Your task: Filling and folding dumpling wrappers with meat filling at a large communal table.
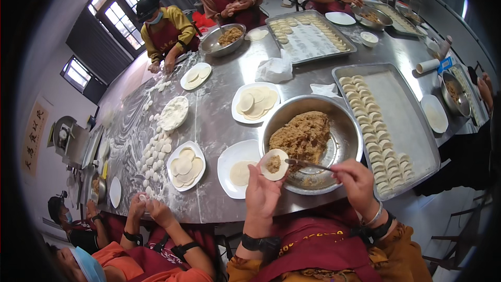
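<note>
On the palm of my left hand (pixel 263 192) lies a round dumpling wrapper (pixel 280 172), held at its edge by the thumb. A small mound of brown filling (pixel 273 163) sits in its middle. My right hand (pixel 354 182) grips the handle of a thin metal spreader (pixel 309 163), whose tip meets the wrapper's right edge. Both hands are over the near side of a large steel bowl (pixel 354 141), in which a heap of minced filling (pixel 299 135) is piled to the left. Behind my left hand, a white square plate (pixel 225 166) carries a wrapper (pixel 239 173).
Rows of folded dumplings (pixel 366 121) line the left of a metal tray (pixel 411 125) at my right. Plates of stacked wrappers (pixel 186 166), a bowl of flour (pixel 174 112) and dough pieces (pixel 152 152) cover the table's left. A co-worker's hands (pixel 150 205) work beside me; others stand across.
</note>
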Demonstrator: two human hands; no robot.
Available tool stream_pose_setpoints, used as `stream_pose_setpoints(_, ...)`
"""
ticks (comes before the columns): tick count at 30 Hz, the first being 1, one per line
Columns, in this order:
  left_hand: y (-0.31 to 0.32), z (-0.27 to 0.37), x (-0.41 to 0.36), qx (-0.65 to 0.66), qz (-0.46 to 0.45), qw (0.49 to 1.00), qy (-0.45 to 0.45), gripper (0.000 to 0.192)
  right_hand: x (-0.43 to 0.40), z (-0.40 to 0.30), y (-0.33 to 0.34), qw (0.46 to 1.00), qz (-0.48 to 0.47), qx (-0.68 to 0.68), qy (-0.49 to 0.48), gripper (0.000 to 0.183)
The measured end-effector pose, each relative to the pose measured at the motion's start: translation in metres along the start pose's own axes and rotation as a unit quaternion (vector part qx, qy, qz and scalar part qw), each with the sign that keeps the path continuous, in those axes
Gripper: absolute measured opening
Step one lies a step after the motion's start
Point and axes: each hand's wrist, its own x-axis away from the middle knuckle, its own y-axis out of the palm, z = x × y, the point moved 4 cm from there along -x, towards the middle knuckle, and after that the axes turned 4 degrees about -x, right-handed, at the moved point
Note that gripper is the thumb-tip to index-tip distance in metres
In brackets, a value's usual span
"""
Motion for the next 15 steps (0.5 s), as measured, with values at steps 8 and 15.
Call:
stream_pose_setpoints(8, -0.025, 0.021, 0.008, -0.007, 0.041, 0.997, 0.068, 0.058, -0.007, 0.059, -0.020, 0.967, 0.114, -0.147, 0.172, 0.014)
stream_pose_setpoints(15, -0.023, 0.016, 0.008, 0.003, 0.045, 0.997, 0.056, 0.051, -0.007, 0.065, -0.003, 0.980, 0.098, -0.094, 0.144, 0.012)
